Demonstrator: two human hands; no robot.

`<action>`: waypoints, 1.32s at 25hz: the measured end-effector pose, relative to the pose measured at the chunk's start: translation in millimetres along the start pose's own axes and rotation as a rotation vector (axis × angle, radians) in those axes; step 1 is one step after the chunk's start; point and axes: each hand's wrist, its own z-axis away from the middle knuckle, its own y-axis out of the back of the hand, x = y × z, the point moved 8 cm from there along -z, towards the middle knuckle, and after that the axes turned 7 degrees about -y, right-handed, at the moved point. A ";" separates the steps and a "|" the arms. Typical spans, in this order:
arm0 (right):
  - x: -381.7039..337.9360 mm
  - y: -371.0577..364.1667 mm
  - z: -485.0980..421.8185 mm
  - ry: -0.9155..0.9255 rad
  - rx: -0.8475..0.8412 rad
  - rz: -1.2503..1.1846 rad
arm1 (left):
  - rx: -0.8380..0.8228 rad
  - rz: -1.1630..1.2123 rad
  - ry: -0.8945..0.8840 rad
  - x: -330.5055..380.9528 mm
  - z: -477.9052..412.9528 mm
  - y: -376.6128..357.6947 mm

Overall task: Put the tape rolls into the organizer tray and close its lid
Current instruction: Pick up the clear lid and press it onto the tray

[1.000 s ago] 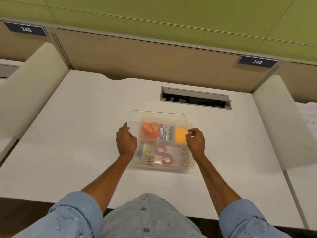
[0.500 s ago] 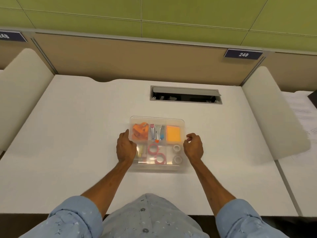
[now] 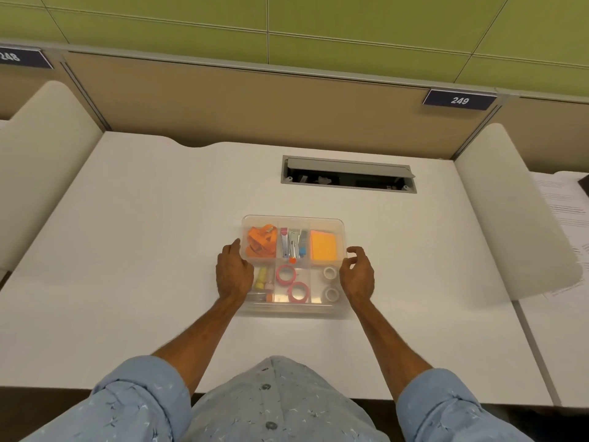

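Sitting at the centre of the frame on your white desk, the organizer tray is a clear plastic box split into compartments, with its transparent lid lying flat over the top so the contents show through it. Along the far row you can see orange strips at the left, a cluster of small metal and blue tools in the middle and an orange pad at the right. Along the near row, two pink tape rolls share the middle compartment, one nearer the top and one nearer the bottom, and two whitish tape rolls lie in the right compartment, likewise one above the other. The near left compartment holds yellow items, partly hidden behind your wrist.

Your left hand rests against the tray's left side, fingers loosely extended along the wall with the tips at the lid's edge; it grips nothing. Your right hand sits just beside the tray's right side, fingers curled but spread, empty; whether its fingertips touch the lid's rim you cannot tell from here. The tray lies between your two hands, and your rolled blue sleeves fill the bottom of the frame.
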 end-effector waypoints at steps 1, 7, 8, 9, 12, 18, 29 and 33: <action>1.5 -1.9 3.1 0.001 -0.002 0.003 | -0.013 -0.057 -0.026 0.9 3.3 -2.0; -17.6 -16.0 28.2 0.297 0.103 0.410 | -0.116 -0.412 -0.235 6.9 32.2 -18.8; -21.2 -24.0 32.0 0.356 0.067 0.469 | -0.145 -0.447 -0.266 5.8 34.5 -22.3; -21.8 -31.8 34.9 0.393 0.023 0.522 | -0.158 -0.462 -0.284 3.5 36.2 -24.9; -14.6 -47.9 36.6 0.452 -0.079 0.653 | -0.175 -0.375 -0.262 -1.7 38.3 -31.1; -9.5 -51.7 27.4 0.377 -0.143 0.552 | -0.238 -0.260 -0.220 -4.4 28.7 -41.1; -12.9 -45.6 25.7 0.318 -0.237 0.439 | -0.229 -0.320 -0.246 2.0 32.4 -34.2; -17.1 -37.8 27.2 0.280 -0.197 0.411 | -0.187 -0.297 -0.253 6.1 31.7 -27.0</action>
